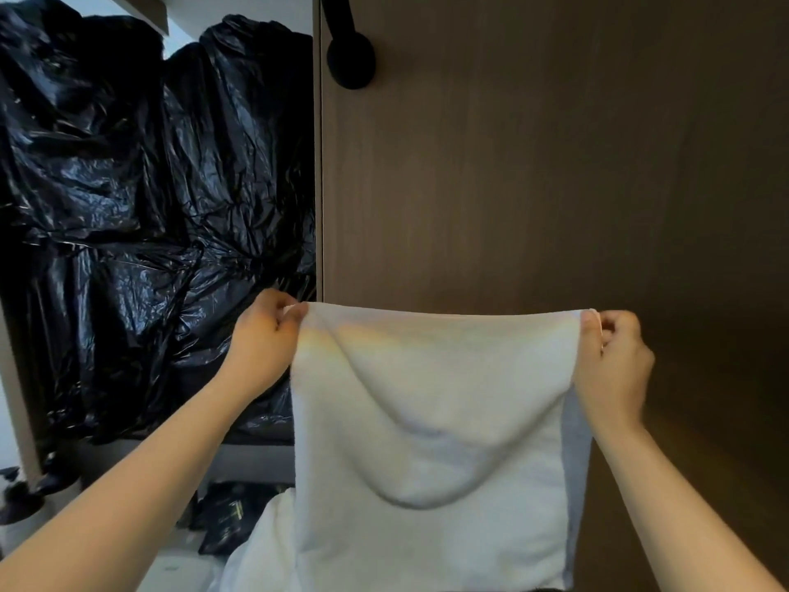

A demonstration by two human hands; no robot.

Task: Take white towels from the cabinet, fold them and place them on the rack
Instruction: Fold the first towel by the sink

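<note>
**Helper:** Where is the towel?

**Me:** I see the soft white cloth towel [431, 420] up in the air, right in front of me. My left hand [264, 339] pinches its top left corner, with the thumb and fingers curled on it. My right hand [615, 356] pinches the top right corner the same way. The towel hangs down between them, and its top edge is pulled straight. The front layer sags in a big round dip in the middle. A thin strip of a back layer shows down the right side.

**Helper:** Can you read any words?

**Me:** Some small dark packs [230, 514] sit low on the left. They have tiny yellow marks, but these are too blurry for me to read.

**Helper:** What else is hard to see?

**Me:** The bottom of the towel runs off the bottom of my view. Just left of it, low down, is a heap of more white cloth [260, 549]. I cannot tell what that heap is lying on.

**Helper:** What is around you?

**Me:** Behind the towel stands a tall dark brown wooden cabinet door [555, 164]. It has a black handle [351, 57] with a round end, near its top left edge. Left of the door, big shiny black plastic bags [141, 185] fill the open space, all crinkled.
</note>
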